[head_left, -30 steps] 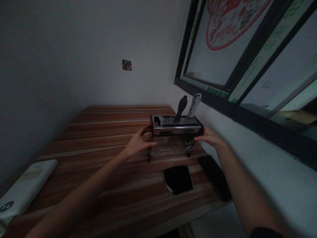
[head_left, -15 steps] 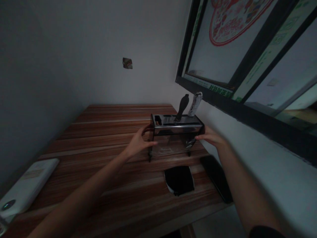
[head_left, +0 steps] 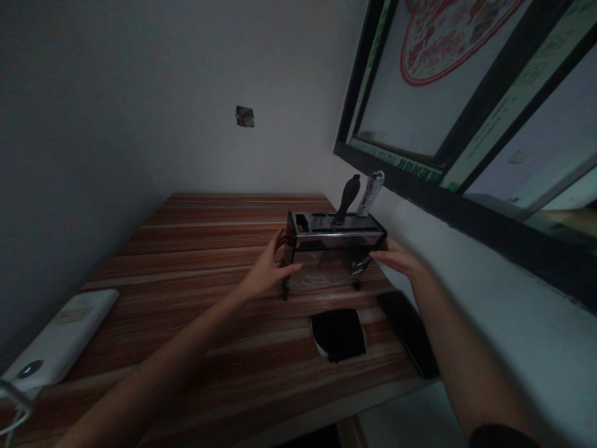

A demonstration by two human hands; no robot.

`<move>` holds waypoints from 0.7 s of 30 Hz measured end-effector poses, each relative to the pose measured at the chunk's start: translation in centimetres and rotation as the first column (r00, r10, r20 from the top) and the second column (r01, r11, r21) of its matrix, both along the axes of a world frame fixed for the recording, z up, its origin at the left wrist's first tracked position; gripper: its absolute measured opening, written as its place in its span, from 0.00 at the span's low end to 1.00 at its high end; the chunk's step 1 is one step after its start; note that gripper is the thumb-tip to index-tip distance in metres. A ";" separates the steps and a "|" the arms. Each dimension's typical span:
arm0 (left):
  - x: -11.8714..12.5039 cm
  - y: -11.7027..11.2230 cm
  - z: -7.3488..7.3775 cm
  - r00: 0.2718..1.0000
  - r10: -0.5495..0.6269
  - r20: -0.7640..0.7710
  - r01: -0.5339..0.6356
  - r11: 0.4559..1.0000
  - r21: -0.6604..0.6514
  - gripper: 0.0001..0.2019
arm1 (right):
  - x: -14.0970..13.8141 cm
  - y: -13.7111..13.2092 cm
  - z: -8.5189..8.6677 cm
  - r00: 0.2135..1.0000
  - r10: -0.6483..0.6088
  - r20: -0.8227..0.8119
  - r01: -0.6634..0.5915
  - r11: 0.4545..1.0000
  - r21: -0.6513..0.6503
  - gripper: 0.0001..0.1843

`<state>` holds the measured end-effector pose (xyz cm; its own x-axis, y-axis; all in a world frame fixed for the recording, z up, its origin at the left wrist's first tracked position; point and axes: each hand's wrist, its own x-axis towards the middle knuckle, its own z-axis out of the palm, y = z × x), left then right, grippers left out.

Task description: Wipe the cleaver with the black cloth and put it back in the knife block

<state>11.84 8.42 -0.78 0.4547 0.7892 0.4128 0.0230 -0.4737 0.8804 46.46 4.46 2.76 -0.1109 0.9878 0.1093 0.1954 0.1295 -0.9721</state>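
A knife holder [head_left: 333,240] with a slotted shiny metal top, dark ends and see-through sides stands on short legs on the wooden table. Two handles rise from its slots: a black knife handle [head_left: 347,198] and a handle wrapped in crinkled silvery-white film [head_left: 371,194]. My left hand [head_left: 267,269] grips the left end, thumb along the front and fingers behind. At the right end, my right hand [head_left: 399,257] is closed the same way, with most of its fingers hidden. Whatever sits lower inside the holder is too dim to make out.
In front of the holder lies a flat black piece [head_left: 339,335] with pale edging. A black phone-like slab [head_left: 407,333] rests near the right table edge. A white device [head_left: 65,336] with a cable is at left. Walls and a dark window frame [head_left: 396,168] border the table [head_left: 200,249].
The camera view has shifted slightly. My left fingers sit a little closer around the holder's left end. Both hands stay on the holder, which looks nearly still.
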 end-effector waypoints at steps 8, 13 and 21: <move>-3.2 -3.2 -0.8 0.983 0.184 0.022 -0.184 0.983 0.004 0.31 | -2.0 -4.6 0.6 0.954 -0.277 0.113 0.246 0.941 0.234 0.28; -6.7 -5.0 -2.3 0.941 0.338 0.024 -0.333 0.935 -0.119 0.18 | -4.5 -9.6 -1.3 0.789 -0.614 0.016 0.557 0.727 0.401 0.13; -7.7 -7.3 -4.8 0.929 0.364 -0.067 -0.369 0.925 -0.093 0.13 | -19.8 -11.3 -3.4 0.973 -0.112 0.204 0.042 0.947 0.320 0.14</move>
<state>4.18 1.10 -5.55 0.1427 0.9412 0.3062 0.2204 -0.3318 0.9172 26.70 -6.81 -0.62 -0.0918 0.9144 0.3943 0.4176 0.3948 -0.8184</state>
